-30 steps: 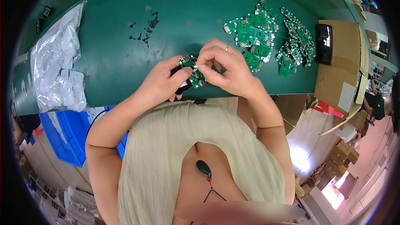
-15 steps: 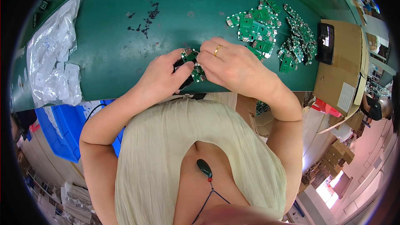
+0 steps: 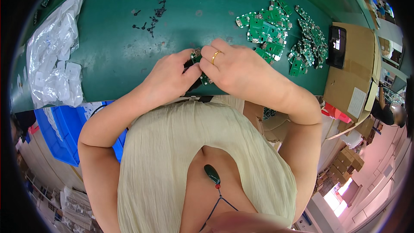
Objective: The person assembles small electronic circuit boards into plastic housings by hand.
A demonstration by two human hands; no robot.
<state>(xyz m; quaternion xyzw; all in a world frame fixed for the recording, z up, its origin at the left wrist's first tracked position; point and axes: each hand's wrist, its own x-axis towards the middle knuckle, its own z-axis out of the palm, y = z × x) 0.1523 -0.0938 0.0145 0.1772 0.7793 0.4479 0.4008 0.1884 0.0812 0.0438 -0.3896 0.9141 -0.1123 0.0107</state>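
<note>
A green table (image 3: 120, 39) filled the view. Both hands met at its near edge, the left hand (image 3: 170, 80) and right hand (image 3: 239, 71) pinching one small green circuit board (image 3: 199, 67) between their fingertips (mostly hidden), well short of the board pile (image 3: 280, 30) to the right.

We found bare green table (image 3: 116, 47) ahead of and to the left of our hands (image 3: 202, 71), broken only by a scatter of black screws (image 3: 151, 17). A plastic bag (image 3: 54, 69) blocked the far left, and piled boards (image 3: 280, 30) crowded the right, just beside our right hand (image 3: 235, 69).
</note>
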